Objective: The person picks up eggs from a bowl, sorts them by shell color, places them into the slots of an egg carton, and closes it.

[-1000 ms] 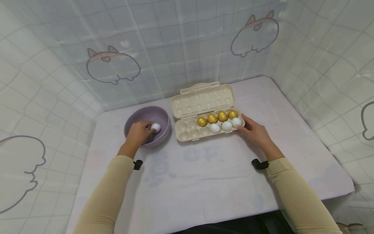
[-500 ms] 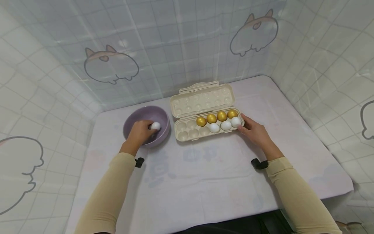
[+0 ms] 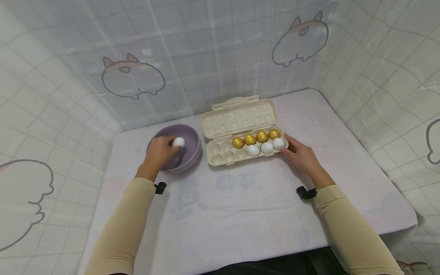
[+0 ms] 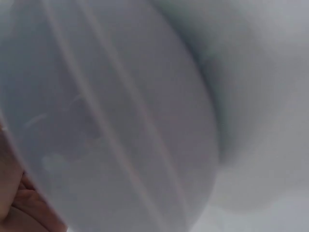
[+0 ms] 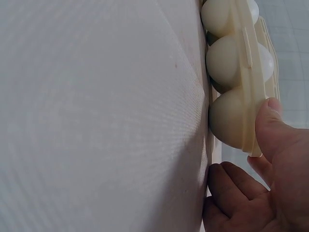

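Observation:
My left hand (image 3: 158,152) pinches a white egg (image 3: 178,142) between thumb and fingers over the inside of a purple bowl (image 3: 194,154). In the left wrist view the bowl's outer wall (image 4: 120,125) fills most of the picture and hides the egg; only part of the hand (image 4: 29,210) shows at the lower left. A beige egg carton (image 3: 216,149) lies open beside the bowl, holding several gold eggs (image 3: 262,136) in its back row and three white eggs (image 3: 266,147) in front. My right hand (image 3: 300,154) grips its right end, thumb (image 5: 271,121) on the rim.
The carton's lid (image 3: 237,120) leans back toward the tiled-pattern curtain (image 3: 220,49) behind the table. A pale printed cloth (image 3: 240,217) covers the table. Similar curtains stand at the left and right sides.
The left hand has lifted the white egg slightly and shifted it left and back within the bowl's outline. The right hand and the carton have stayed in place.

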`<state>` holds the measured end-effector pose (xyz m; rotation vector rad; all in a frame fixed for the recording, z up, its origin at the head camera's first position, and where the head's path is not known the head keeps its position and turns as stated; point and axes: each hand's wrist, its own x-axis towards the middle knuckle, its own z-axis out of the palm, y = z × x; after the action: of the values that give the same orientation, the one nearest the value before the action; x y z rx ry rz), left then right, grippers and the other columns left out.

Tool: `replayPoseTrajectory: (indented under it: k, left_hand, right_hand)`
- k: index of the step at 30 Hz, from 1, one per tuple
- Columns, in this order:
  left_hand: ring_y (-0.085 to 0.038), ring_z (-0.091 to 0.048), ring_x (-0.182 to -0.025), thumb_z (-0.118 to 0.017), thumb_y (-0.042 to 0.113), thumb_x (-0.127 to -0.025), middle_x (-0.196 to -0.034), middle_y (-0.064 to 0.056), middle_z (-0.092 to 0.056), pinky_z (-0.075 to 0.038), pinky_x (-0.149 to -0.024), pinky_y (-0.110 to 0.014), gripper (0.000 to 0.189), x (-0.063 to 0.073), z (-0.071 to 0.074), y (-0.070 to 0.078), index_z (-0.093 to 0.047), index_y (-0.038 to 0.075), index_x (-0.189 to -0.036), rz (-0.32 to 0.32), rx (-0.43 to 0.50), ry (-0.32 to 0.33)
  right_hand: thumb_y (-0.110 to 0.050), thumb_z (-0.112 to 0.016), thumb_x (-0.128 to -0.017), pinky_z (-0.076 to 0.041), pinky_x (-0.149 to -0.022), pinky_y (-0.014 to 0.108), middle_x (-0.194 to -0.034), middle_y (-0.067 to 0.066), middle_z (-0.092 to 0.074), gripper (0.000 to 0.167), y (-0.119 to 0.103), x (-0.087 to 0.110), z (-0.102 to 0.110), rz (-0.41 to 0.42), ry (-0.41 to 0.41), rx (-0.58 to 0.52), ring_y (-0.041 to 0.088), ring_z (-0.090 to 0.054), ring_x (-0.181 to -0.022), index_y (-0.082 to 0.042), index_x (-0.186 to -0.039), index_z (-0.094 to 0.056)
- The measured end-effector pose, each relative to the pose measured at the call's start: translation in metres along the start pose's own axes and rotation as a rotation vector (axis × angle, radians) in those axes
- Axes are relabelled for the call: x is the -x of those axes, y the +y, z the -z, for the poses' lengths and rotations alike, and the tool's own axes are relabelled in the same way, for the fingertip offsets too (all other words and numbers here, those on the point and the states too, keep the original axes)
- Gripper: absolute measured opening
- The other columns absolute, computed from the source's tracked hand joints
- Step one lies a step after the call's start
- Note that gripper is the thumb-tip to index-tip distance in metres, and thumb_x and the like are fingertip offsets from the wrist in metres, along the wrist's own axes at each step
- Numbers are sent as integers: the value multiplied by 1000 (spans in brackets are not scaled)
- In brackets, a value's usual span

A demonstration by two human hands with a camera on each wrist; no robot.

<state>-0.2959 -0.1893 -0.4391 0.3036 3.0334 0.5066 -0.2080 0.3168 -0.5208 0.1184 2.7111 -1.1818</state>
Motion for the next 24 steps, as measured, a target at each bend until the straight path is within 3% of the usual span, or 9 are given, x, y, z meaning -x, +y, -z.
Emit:
replayPoseTrajectory:
  k: [5,15,24]
  left_hand:
    - [-41,-68,-120,-76,29,-96,-129,-22,-73,-53,-105,-57,46,-1,6,7,-71,3,-134,-16,-19,16]
    - [-39,-69,-116,-77,27,-95,-125,-20,-75,-54,-102,-56,42,-5,11,19,-73,5,-130,-64,-11,47]
    - [-38,-70,-114,-77,27,-94,-123,-20,-75,-56,-100,-54,42,-5,14,45,-72,4,-129,-94,11,39]
  right_hand:
    - [-59,-57,-104,-26,-125,66,-162,17,-45,81,0,0,0,3,-3,2,48,-29,-157,-29,-169,-21]
    - [-58,-57,-104,-27,-125,66,-163,17,-43,80,0,0,0,6,-2,15,49,-29,-157,-28,-170,-21]
    - [-58,-57,-104,-26,-126,66,-164,16,-43,80,-1,0,1,7,-4,10,49,-29,-157,-28,-170,-21]
